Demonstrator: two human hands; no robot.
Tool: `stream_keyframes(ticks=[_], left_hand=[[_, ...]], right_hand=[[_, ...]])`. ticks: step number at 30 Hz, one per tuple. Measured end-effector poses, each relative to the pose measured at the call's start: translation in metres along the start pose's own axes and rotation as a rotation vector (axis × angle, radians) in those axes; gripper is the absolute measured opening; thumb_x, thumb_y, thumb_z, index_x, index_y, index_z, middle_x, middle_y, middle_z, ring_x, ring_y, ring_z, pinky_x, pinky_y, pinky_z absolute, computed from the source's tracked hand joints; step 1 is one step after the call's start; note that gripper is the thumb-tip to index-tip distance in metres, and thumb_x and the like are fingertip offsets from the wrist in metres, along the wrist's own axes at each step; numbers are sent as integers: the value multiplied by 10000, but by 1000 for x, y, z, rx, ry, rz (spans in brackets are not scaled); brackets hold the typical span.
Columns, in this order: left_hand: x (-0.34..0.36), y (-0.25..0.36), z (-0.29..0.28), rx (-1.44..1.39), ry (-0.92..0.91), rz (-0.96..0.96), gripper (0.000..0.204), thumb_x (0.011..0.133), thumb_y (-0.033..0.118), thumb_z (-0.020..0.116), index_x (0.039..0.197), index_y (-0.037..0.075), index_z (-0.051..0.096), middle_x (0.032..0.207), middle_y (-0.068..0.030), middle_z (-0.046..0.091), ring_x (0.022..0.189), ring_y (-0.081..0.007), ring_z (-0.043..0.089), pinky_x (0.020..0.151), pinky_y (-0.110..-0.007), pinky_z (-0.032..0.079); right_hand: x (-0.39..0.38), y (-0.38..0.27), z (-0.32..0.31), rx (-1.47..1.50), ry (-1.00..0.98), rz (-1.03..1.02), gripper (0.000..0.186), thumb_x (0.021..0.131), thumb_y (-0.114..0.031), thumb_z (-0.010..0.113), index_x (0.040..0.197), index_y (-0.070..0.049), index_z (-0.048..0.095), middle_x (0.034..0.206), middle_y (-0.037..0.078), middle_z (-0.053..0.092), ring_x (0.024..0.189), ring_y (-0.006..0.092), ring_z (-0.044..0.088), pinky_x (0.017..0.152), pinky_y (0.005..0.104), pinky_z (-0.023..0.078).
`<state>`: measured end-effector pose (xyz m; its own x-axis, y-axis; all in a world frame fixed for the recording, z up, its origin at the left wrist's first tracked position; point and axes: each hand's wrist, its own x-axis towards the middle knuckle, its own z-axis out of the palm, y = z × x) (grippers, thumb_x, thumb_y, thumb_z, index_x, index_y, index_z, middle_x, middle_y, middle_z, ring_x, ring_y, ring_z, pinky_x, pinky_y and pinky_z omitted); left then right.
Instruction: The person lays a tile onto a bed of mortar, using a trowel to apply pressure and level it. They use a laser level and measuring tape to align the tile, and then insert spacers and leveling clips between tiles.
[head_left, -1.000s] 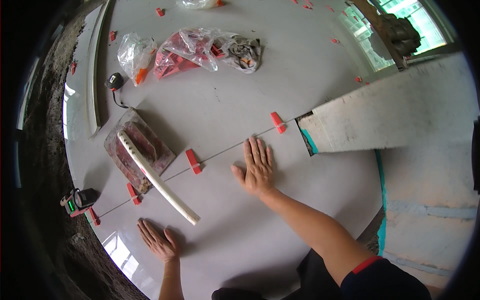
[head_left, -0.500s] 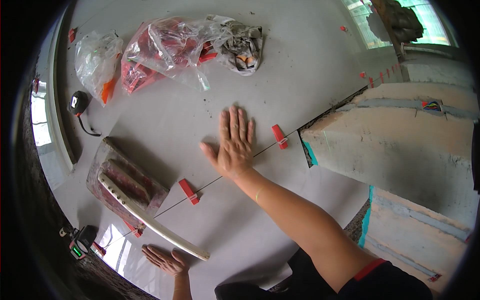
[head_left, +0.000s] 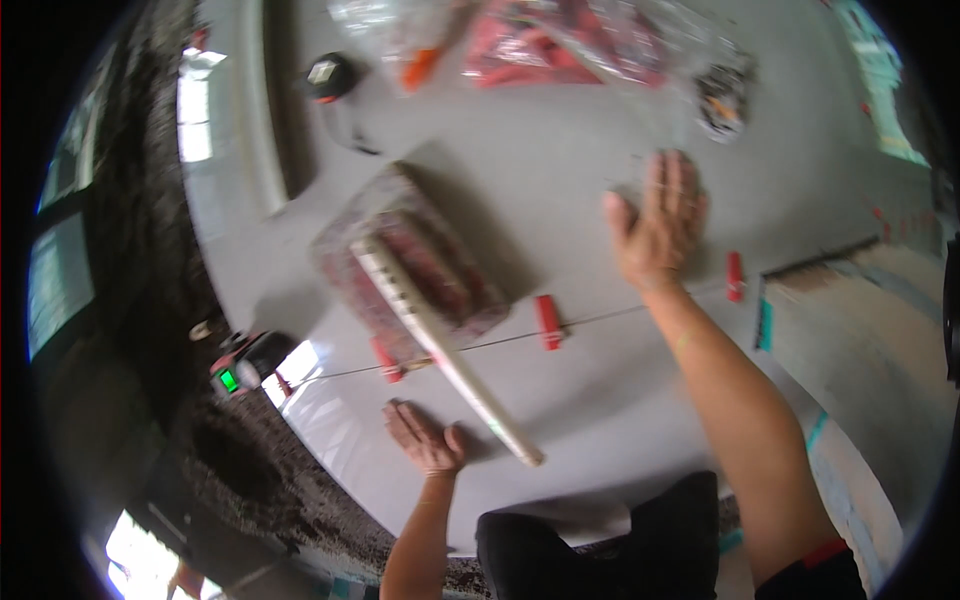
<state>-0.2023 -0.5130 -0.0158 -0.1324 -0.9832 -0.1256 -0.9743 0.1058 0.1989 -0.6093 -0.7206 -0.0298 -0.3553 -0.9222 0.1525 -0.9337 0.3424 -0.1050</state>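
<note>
My right hand (head_left: 657,222) lies flat with fingers spread on a large glossy grey floor tile (head_left: 560,160), just beyond the thin joint line that crosses the floor. My left hand (head_left: 425,438) rests palm down on the nearer tile, close to its edge. A long cream notched bar (head_left: 445,360) lies diagonally between the hands, its near end beside my left hand. Red levelling clips (head_left: 548,321) stand in the joint, one (head_left: 735,276) just right of my right wrist. Neither hand holds anything.
A clear bag of red pieces (head_left: 420,270) lies under the bar. More plastic bags (head_left: 560,40) and a black tape measure (head_left: 328,76) lie farther off. A red and black device with a green light (head_left: 240,368) sits at left on dark gritty ground. Bare mortar bed (head_left: 870,340) at right.
My right hand has slid forward and to the right, across the joint onto the far tile. The view has shifted so the bags sit higher and the left hand shows more fully.
</note>
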Motion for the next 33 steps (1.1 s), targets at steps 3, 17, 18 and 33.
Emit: stream_keyframes(ticks=[3, 17, 18, 33], left_hand=[[2, -1, -14, -46, -77, -63, 847, 905, 449, 479, 1487, -96, 194, 1530, -340, 206, 1430, -503, 180, 1160, -580, 111], [98, -69, -55, -150, 17, -128, 753, 889, 352, 493, 1482, -51, 266, 1558, -259, 235, 1454, -429, 197, 1178, -505, 152], [97, -71, -55, -156, 58, -119, 734, 883, 353, 507, 1463, -51, 310, 1544, -252, 270, 1443, -417, 233, 1174, -499, 180], [89, -84, -38, -252, 289, -82, 583, 781, 250, 624, 1236, -104, 533, 1352, -281, 468, 1297, -466, 413, 1105, -535, 316]], right_hand=[[3, -6, -4, 20, 79, -52, 697, 966, -545, 434, 1455, -48, 401, 1501, 179, 382, 1413, 340, 320, 1142, 541, 209], [-2, 13, 12, -31, 185, -222, 607, 1002, -441, 441, 1455, -41, 386, 1520, 146, 364, 1399, 331, 339, 1121, 485, 255], [1, 17, 10, -23, 195, -251, 607, 1002, -441, 441, 1455, -41, 386, 1520, 146, 364, 1399, 331, 339, 1121, 485, 255], [-108, -172, -119, 888, -1120, 432, 341, 1014, -381, 489, 1063, -47, 535, 835, 93, 643, 573, 164, 621, 499, 293, 520]])
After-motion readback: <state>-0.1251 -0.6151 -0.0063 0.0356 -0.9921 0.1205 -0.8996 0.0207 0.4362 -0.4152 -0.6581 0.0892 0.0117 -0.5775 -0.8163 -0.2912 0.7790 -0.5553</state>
